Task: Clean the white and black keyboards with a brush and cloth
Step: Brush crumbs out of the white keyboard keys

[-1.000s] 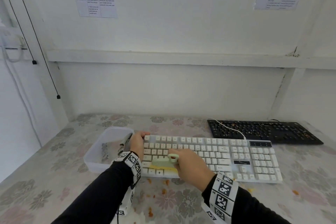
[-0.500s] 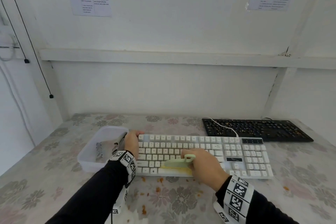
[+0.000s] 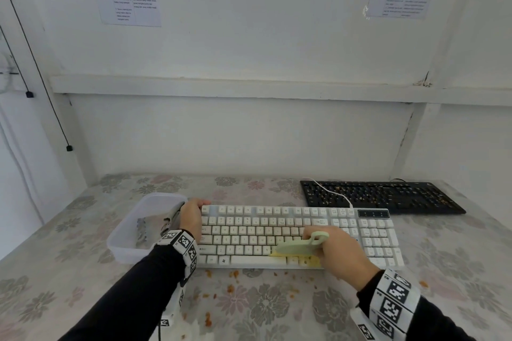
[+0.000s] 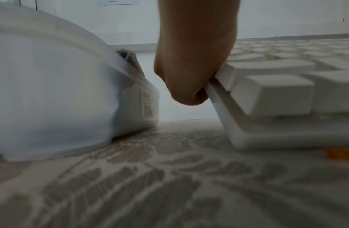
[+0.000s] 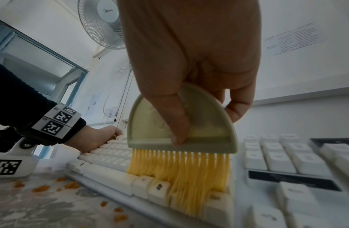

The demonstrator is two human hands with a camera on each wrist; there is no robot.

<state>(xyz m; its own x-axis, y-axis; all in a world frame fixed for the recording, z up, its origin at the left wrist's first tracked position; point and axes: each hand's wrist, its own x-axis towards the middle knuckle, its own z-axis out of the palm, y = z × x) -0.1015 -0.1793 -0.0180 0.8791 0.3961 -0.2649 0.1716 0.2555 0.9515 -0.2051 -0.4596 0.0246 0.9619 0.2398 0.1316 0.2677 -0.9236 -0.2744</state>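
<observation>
The white keyboard (image 3: 249,232) lies across the middle of the table. My left hand (image 3: 191,216) grips its left end, fingers curled over the top corner, as the left wrist view shows against the keyboard's edge (image 4: 224,108). My right hand (image 3: 338,246) grips a pale green brush (image 3: 297,246) with yellow bristles (image 5: 181,177) that press on the bottom key row, right of the space bar. The black keyboard (image 3: 382,196) lies behind at the right, strewn with orange crumbs. No cloth is plainly visible.
A translucent plastic tub (image 3: 144,227) with something grey inside stands just left of the white keyboard. Orange crumbs (image 3: 232,274) lie on the flowered tablecloth in front of the keyboard. The white cable (image 3: 329,191) runs over the black keyboard. A wall rises behind the table.
My right hand has swept the brush rightward along the lower key rows, from the left part of the keyboard to right of the space bar. The left hand has stayed on the keyboard's left end.
</observation>
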